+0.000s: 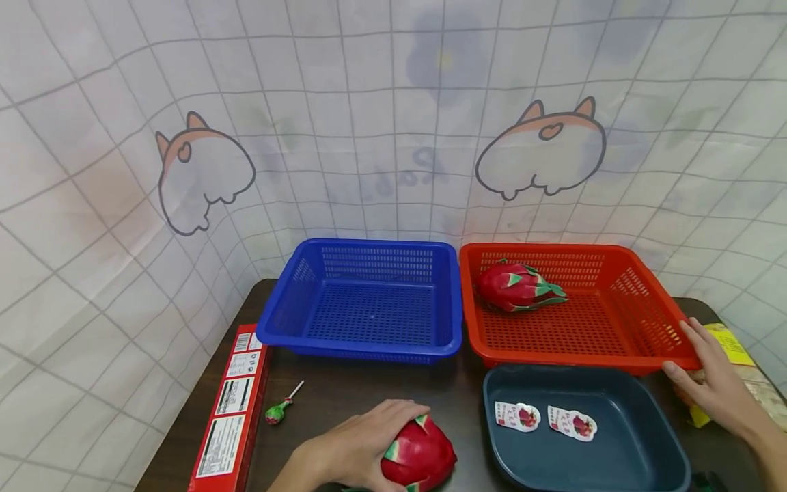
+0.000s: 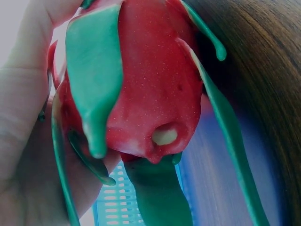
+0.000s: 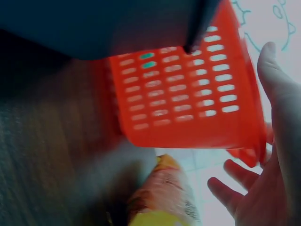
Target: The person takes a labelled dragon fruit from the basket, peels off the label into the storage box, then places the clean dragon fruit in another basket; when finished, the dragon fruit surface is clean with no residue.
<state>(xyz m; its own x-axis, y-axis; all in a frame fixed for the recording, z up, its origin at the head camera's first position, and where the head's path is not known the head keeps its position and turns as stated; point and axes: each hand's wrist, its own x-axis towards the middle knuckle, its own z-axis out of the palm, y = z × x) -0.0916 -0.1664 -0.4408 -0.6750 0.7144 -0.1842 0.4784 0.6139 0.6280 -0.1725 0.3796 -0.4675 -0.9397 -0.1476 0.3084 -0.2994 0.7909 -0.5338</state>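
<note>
My left hand grips a red dragon fruit with green leaf tips, low over the near middle of the table. Its leafy end, with a small pale hole, fills the left wrist view. At the right, my right hand rests at the front right corner of the red basket, thumb and fingers spread about the rim. The right wrist view shows those fingers extended beside the basket's corner. Inside that basket, toward the back left, lies another dragon fruit.
A blue basket stands left of the red one. In front sits a dark blue tray holding two labels. A red box and a lollipop lie at the left. Behind my right hand is a yellow package.
</note>
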